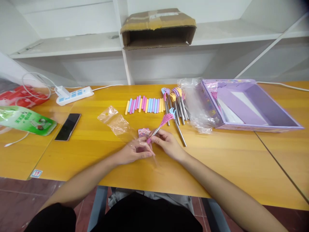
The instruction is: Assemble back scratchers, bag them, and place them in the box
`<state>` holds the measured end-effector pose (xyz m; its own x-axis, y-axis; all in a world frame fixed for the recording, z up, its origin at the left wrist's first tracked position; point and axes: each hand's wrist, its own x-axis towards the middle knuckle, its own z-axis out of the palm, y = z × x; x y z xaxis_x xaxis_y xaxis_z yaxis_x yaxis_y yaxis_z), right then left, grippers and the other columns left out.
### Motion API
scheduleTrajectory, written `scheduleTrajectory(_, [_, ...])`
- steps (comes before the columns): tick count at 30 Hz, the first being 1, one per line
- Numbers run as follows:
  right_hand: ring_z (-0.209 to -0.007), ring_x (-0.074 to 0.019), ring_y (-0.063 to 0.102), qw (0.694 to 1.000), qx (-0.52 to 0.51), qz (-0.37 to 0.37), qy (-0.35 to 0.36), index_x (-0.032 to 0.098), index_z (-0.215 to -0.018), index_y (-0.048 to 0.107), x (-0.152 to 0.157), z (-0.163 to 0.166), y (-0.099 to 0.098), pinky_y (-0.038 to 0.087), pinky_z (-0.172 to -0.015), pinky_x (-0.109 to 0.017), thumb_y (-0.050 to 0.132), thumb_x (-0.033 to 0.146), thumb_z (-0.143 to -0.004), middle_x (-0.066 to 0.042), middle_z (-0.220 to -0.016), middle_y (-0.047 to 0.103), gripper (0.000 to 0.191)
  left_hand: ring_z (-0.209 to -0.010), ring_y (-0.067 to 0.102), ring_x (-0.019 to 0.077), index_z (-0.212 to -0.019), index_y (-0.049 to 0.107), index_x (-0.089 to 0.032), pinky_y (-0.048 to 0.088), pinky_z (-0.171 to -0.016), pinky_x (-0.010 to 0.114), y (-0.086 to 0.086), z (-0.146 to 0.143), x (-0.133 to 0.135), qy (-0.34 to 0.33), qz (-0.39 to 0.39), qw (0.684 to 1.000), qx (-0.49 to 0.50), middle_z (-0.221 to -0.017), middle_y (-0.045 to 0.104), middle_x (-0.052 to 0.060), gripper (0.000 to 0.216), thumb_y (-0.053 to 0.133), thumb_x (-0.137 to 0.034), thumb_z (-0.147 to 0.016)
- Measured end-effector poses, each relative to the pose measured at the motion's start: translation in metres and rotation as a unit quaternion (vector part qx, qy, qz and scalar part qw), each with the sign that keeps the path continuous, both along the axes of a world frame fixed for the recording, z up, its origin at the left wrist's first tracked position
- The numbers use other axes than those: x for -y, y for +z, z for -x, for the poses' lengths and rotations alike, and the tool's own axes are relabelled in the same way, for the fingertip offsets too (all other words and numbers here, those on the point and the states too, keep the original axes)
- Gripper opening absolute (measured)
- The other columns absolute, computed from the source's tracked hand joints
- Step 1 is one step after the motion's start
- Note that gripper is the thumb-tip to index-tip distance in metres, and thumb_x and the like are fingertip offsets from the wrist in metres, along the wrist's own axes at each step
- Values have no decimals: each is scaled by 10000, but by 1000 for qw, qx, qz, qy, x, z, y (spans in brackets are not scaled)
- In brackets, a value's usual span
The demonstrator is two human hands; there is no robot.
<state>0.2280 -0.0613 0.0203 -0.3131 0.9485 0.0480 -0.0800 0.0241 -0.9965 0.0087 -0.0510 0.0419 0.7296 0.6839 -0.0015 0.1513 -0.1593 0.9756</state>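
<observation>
My right hand [170, 145] is closed around a pink back scratcher [166, 119], its claw head pointing up and away. The scratcher's pink lower end dips toward my left hand [134, 150], whose fingers pinch a clear plastic bag [150, 149]. Whether that end is inside the bag is hard to make out. A small printed card [144, 131] shows just behind my fingers. Beyond my right hand lies a blue-headed back scratcher [180, 130]. Several more back scratchers [178, 101] with metal rods are heaped behind it.
Coloured handle sleeves [145, 104] lie in a row. Clear bags [196, 106] rest beside a purple box [258, 128]; another bag [116, 124] lies left. A phone [68, 126], green pouch [26, 120] and power strip [75, 96] are further left. A cardboard box [158, 24] overhangs the shelf.
</observation>
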Motion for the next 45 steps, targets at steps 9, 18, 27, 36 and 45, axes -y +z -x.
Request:
scheduleTrajectory(9, [-571,-157,461,960,-36,-111,-253,293,-1140,627,-2,-44,20,497,-592,-311,430,516,-1115,20,-729,467,299,-793,671,170,-857,755,-192,569,-820,329,-9,9,-30,314,103,919,215,-834,710,23,365,896,-528,-832])
scheduleTrajectory(18, [-1058,-280,737,890,369,-269,3,230,-1281,703,4,-36,17,591,-935,-457,399,362,-1137,-128,-1176,770,361,-743,697,137,-860,736,-165,566,-661,248,-6,23,-48,405,160,858,271,-821,731,5,373,973,-430,-747])
scheduleTrajectory(27, [-976,-253,744,886,376,-272,12,234,-1226,712,-2,-43,19,590,-893,-412,395,347,-1138,-111,-1121,772,348,-718,684,120,-872,765,-165,575,-641,229,0,27,-48,395,176,855,285,-808,725,0,351,973,-417,-746])
scheduleTrajectory(36, [-813,-212,675,917,312,-248,-13,232,-1446,591,-1,-34,6,595,-818,-405,532,347,-1095,-94,-1045,717,374,-852,762,192,-992,806,-145,643,-797,318,-9,14,-32,305,215,901,219,-953,801,75,406,957,-457,-780])
scheduleTrajectory(45, [-783,-178,651,948,270,-168,-16,242,-1536,492,2,-33,6,577,-724,-357,585,407,-1069,-96,-1149,712,505,-749,736,153,-879,770,-154,621,-687,259,-9,10,-30,337,199,888,239,-838,778,32,374,990,-416,-728])
